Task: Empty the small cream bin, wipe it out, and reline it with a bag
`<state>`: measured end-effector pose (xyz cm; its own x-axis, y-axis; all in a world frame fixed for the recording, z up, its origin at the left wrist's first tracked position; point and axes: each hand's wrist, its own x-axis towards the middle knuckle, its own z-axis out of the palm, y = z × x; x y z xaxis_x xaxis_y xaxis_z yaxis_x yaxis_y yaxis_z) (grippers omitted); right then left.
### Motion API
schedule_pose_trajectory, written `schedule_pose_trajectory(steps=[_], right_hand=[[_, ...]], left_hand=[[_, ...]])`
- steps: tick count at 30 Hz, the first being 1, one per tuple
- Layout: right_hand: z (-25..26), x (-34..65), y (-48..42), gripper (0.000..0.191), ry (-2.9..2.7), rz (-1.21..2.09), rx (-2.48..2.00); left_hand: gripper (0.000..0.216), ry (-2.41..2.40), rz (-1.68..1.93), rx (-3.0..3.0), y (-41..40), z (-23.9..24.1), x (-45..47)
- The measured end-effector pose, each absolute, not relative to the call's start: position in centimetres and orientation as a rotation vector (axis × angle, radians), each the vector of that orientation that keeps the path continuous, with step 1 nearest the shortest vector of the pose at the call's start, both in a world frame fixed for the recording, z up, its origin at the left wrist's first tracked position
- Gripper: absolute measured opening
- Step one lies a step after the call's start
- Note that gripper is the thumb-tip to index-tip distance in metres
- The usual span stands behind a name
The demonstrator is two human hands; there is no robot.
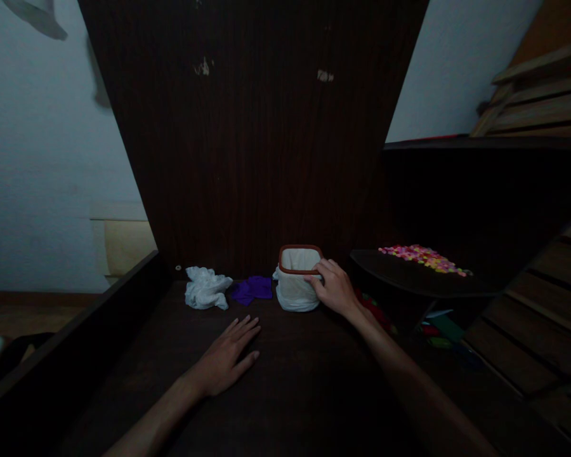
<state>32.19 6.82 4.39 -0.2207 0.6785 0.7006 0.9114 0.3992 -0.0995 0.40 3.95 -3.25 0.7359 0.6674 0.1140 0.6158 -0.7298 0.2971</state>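
A small bin [299, 293] with a brown rim and a white plastic bag lining it stands upright against the back panel. My right hand [334, 285] grips the right side of its rim, thumb in front. My left hand [226, 360] lies flat on the dark wooden surface [276, 393], fingers stretched out and apart, holding nothing. Beyond its fingertips lies a folded purple cloth-like piece [253, 289]. To the left of that sits a crumpled white plastic bag [205, 289].
A tall dark wooden panel [266, 139] rises behind, with a raised edge board [76, 324] at left. On the right, a rounded shelf [394, 270] carries a heap of pink and yellow small pieces [423, 258]. Wooden slats [523, 343] stand farther right.
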Motion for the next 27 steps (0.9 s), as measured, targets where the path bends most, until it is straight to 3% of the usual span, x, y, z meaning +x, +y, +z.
schedule_pose_trajectory(steps=[9, 17, 24, 27], right_hand=[[6.7, 28.5, 2.3, 0.026, -1.961, -0.514, -1.103], [7.4, 23.8, -2.3, 0.027, -1.982, -0.350, -0.912], [5.9, 21.3, -4.1, 0.021, -1.989, -0.260, -0.910], [5.4, 20.7, -4.4, 0.023, -1.965, -0.247, -0.908]], left_hand=[[0.073, 1.082, 0.604, 2.519, 3.7, -4.2, -0.3], [0.099, 1.085, 0.902, 2.258, 3.6, -5.0, -0.3], [0.063, 0.750, 0.772, 2.365, 3.2, -3.9, 0.3], [0.058, 0.725, 0.728, 2.395, 2.8, -2.4, 0.8]])
